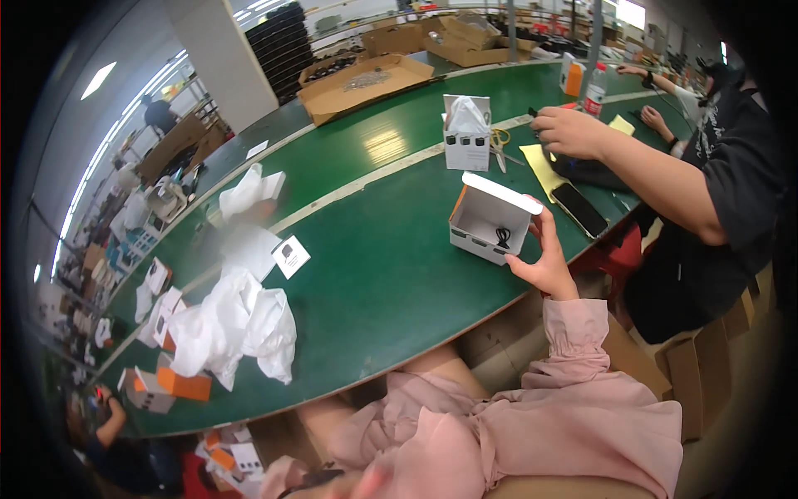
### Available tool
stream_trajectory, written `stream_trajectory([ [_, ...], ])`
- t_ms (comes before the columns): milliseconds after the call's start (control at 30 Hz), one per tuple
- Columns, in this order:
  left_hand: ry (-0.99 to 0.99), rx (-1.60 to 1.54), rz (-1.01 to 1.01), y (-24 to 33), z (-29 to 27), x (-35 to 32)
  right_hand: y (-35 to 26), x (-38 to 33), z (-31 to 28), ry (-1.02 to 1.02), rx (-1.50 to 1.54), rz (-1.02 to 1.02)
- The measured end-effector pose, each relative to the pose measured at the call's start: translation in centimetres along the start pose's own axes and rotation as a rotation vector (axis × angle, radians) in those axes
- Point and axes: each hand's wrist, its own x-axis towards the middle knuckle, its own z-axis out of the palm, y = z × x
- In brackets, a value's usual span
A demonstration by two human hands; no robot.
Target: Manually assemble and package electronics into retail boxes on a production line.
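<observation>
Right of centre in the frame, a small white box (490, 220) with an orange inner edge sits on the green bench (374, 274), its hinged lid raised and its opening facing the lower right of the frame; its long axis runs from upper left to lower right, and a small dark cable lies inside. The right hand (542, 259) rises from a pink sleeve at the lower right, wrist bent upward, thumb and fingers pinching the lid's right-hand edge and so holding the box. The left hand does not show clearly; a blurred pink form at the bottom edge cannot be read, so its state cannot be told. In the lower left of the frame lies crumpled white wrapping (237, 324); a second, upright white box (466, 133) stands in the upper centre. At the upper right, a co-worker's hand (569, 131) rests over a dark object, beside a phone (579, 209).
</observation>
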Motion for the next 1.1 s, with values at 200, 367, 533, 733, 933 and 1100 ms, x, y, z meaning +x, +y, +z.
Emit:
stream_trajectory([
  [200,-0.104,-0.224,0.411,2.3,3.0,0.1,1.6,0.8,0.2,-0.158,-0.059,0.037],
  [367,-0.330,-0.126,0.627,3.0,-0.7,2.0,2.3,1.2,2.4,-0.225,0.019,0.144],
  [533,-0.596,-0.266,0.557,2.3,-5.1,0.9,1.2,1.4,5.9,-0.242,0.115,0.196],
  [733,0.422,0.832,0.142,-11.4,-11.0,9.3,-1.2,2.2,13.0,-0.409,0.888,-0.343],
  [933,0.720,0.880,0.166,-13.0,-14.0,11.1,-1.5,-1.4,17.6,0.170,0.726,0.419],
  [1100,0.695,1.265,0.242,-9.4,-13.5,9.4,-0.4,-3.0,19.4,-0.008,0.663,0.253],
])
